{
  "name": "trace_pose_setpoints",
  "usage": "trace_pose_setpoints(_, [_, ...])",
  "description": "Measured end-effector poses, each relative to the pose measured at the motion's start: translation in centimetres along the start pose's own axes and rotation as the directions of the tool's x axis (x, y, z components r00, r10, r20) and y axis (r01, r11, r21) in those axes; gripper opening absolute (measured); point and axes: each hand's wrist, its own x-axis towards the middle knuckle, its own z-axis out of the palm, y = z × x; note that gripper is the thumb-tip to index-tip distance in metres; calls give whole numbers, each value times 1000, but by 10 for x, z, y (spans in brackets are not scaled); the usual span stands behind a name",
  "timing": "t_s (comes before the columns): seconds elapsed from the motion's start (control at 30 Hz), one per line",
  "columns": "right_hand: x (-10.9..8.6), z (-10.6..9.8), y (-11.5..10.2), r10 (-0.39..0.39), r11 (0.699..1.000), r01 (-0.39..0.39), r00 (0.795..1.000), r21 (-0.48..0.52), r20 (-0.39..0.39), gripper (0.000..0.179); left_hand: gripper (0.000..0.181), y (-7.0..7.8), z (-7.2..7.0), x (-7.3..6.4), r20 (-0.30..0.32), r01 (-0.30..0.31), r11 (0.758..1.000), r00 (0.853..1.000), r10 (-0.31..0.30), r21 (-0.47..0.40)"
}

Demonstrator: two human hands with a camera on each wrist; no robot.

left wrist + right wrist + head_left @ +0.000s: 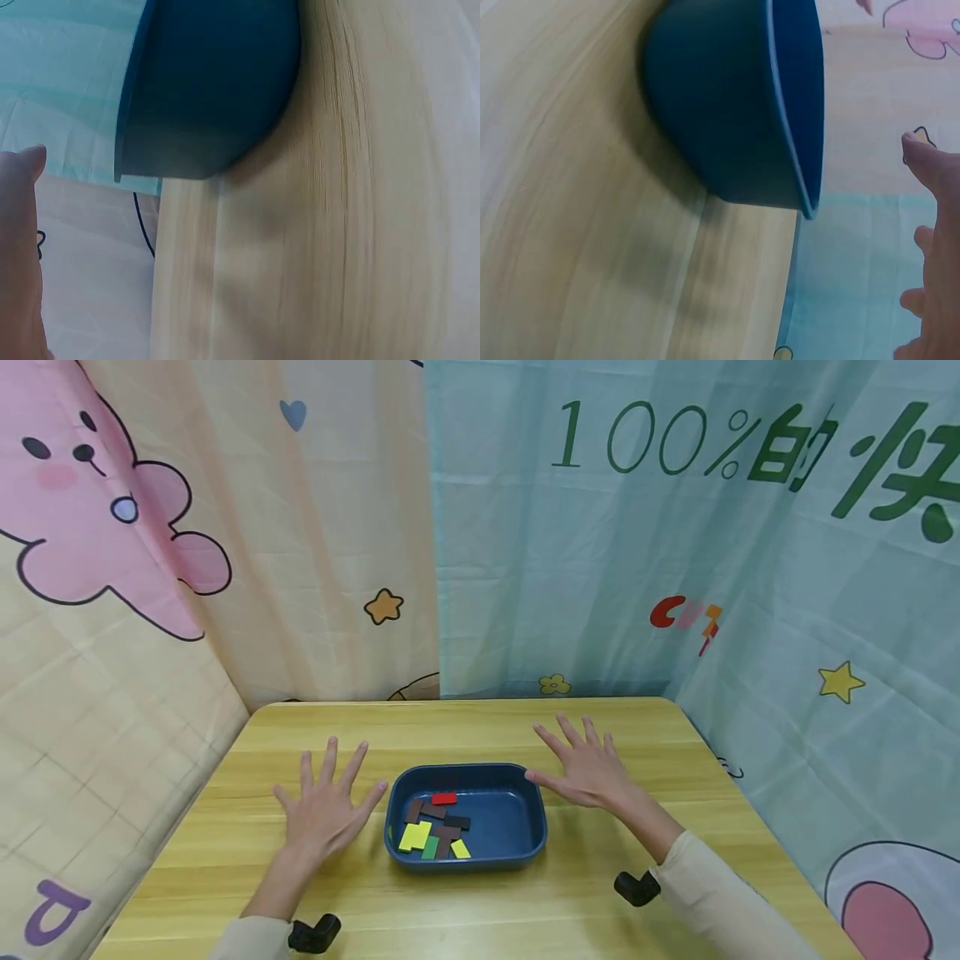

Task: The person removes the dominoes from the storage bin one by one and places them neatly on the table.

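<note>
A dark blue rectangular basin (pixel 506 827) stands on the wooden table between both hands. Small flat rectangular pieces lie in its left half: a red piece (pixel 444 798), yellow pieces (pixel 415 836), a green piece (pixel 430 847), a black piece (pixel 457 822) and several brown ones (pixel 447 832). Left of the basin is my left hand (pixel 322 810), fingers spread and holding nothing. My right hand (pixel 588 768), also spread and bare, is beside the basin's upper right corner. In both wrist views the outer wall of the basin (pixel 210 90) (pixel 712 105) appears apart from the hand.
The light wooden table (pixel 480 910) has rounded far corners. Patterned curtains (pixel 337 527) hang behind it and along both sides. A black wrist-worn part (pixel 315 934) sticks out by the left cuff, and a similar black part (pixel 637 888) by the right cuff.
</note>
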Motion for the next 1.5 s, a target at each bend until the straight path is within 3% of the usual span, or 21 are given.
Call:
trace_pose_setpoints(0.1, [6,-3,-6,-53,998,52,998,41,31,87,82,5,0,-4,18,2,997,1000,-1,-80])
trace_pose_setpoints(0.17, [11,-5,-11,-97,991,91,993,96,60,86,82,10,2,-9,43,7,981,999,2,-194])
trace_pose_setpoints(0.23, [16,-8,-18,-153,977,136,983,167,97,84,82,17,6,-15,81,40,935,997,-12,-353])
trace_pose_setpoints(0.27, [19,-9,-22,-179,968,154,977,199,113,84,83,21,8,-19,103,65,897,994,-22,-438])
trace_pose_setpoints(0.3, [21,-10,-25,-202,960,169,971,224,131,83,83,25,10,-22,125,94,847,992,-33,-524])
trace_pose_setpoints(0.33, [24,-11,-29,-226,950,186,963,250,146,82,84,29,11,-25,159,136,782,986,-48,-609])
trace_pose_setpoints(0.43, [33,-13,-40,-289,918,218,940,330,180,77,85,39,15,-34,245,257,554,964,-97,-791])
trace_pose_setpoints(0.5, [38,-13,-48,-316,885,208,925,416,210,71,83,43,17,-40,295,323,387,947,-130,-864])
trace_pose_setpoints(0.57, [42,-13,-52,-332,839,158,907,520,259,65,79,47,22,-44,327,353,229,934,-147,-907])
trace_pose_setpoints(0.6, [45,-12,-54,-339,817,130,897,562,285,63,76,48,24,-46,332,356,164,930,-159,-920])
trace_pose_setpoints(0.67, [51,-8,-58,-369,768,80,867,636,336,59,73,49,30,-49,337,353,57,923,-187,-934])
trace_pose_setpoints(0.73, [57,-4,-62,-406,732,45,830,680,382,57,71,50,35,-53,334,340,-4,920,-206,-940])
trace_pose_setpoints(0.83, [66,5,-65,-467,688,15,775,725,426,54,72,53,40,-58,330,331,-37,915,-234,-943])
trace_pose_setpoints(0.93, [74,14,-66,-482,677,-20,744,736,463,52,72,55,43,-61,325,331,-22,911,-255,-943])
trace_pose_setpoints(1.03, [80,27,-68,-474,680,-45,735,732,485,47,73,55,44,-61,312,323,-4,914,-259,-947])
trace_pose_setpoints(1.1, [82,34,-71,-468,698,-38,732,715,495,44,73,54,45,-62,315,323,-11,913,-258,-946])
trace_pose_setpoints(1.33, [86,56,-88,-480,770,70,719,634,503,32,73,49,44,-63,309,317,-14,914,-264,-948])
trace_pose_setpoints(1.43, [88,63,-92,-485,787,96,707,610,515,27,73,49,46,-61,315,319,-24,916,-250,-947])
trace_pose_setpoints(1.5, [89,68,-92,-492,787,102,700,609,518,26,73,49,47,-60,324,323,-44,913,-247,-945])
